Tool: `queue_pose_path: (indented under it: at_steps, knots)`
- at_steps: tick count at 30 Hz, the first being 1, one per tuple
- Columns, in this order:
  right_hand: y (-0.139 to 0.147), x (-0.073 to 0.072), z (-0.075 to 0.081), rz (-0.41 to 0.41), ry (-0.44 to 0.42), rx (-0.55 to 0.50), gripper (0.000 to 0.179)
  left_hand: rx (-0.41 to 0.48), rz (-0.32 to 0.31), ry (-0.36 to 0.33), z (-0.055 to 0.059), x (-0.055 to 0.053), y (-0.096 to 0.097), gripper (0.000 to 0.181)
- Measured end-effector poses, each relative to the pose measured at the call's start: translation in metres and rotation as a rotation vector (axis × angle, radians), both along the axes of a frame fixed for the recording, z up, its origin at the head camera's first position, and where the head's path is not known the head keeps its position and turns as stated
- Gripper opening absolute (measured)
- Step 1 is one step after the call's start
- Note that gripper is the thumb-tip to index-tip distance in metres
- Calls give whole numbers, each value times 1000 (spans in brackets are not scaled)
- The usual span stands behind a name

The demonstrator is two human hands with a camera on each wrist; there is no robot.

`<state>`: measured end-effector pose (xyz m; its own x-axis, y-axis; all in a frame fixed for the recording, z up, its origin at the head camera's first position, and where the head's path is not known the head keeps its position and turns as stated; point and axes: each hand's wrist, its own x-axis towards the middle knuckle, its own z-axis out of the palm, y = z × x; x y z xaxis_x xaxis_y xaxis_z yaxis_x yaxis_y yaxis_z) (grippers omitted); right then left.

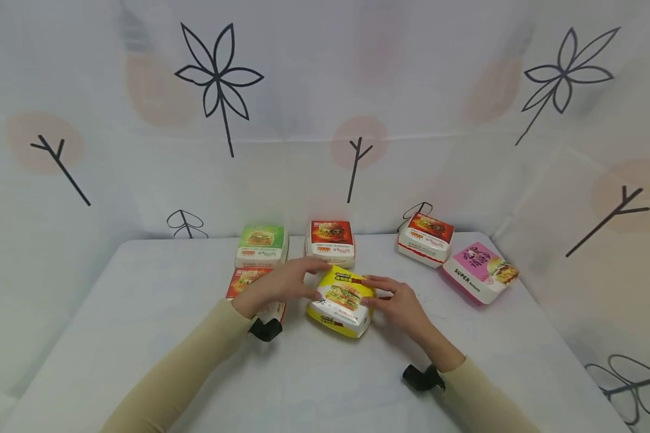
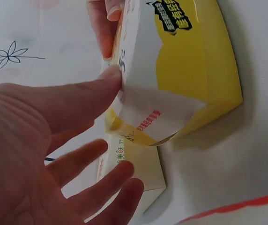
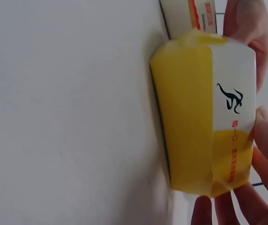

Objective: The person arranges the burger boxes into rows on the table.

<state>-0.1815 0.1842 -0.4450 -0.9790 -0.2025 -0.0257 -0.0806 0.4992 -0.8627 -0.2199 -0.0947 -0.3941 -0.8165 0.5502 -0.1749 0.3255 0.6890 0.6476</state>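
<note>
A yellow and white burger box (image 1: 343,300) sits between my two hands near the middle of the table. My left hand (image 1: 287,281) holds its left side, thumb at the side edge and a finger reaching toward the back corner. In the left wrist view the thumb (image 2: 85,101) presses the lid's edge while the lower fingers (image 2: 108,180) spread loosely beside the box. On the opposite side, my right hand (image 1: 401,304) grips the box with the thumb at its edge and fingers around the back right corner. A red-topped burger box (image 1: 245,278) lies partly hidden under my left hand.
At the back stand a green-topped burger box (image 1: 261,243) and a red-topped one (image 1: 330,234). Another red-topped box (image 1: 427,237) and a pink box (image 1: 479,273) sit at the back right. A patterned cloth (image 1: 298,120) hangs behind the white table (image 1: 325,385).
</note>
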Motion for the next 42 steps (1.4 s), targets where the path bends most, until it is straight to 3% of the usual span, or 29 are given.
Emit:
queue_pose_path:
  at_steps: [6, 14, 19, 26, 37, 42]
  knots:
    - [3, -8, 2, 57, 0, 23, 45, -20, -68, 1, 0, 2, -1, 62]
    - [-1, 5, 7, -4, 83, 40, 49, -66, -101, 64, 3, 5, 1, 63]
    - [-4, 20, 8, -38, 85, 61, 56, -82, -87, 96, 3, 9, 1, 63]
    - [-7, 34, 5, 30, 66, 70, 72, -95, -52, 122, 3, 15, -1, 64]
    - [-6, 34, -3, 91, 35, 51, 78, -31, -29, 120, -6, 25, -3, 66]
    - [-4, 30, -3, 114, 38, 39, 77, -28, -22, 158, -8, 28, -3, 66]
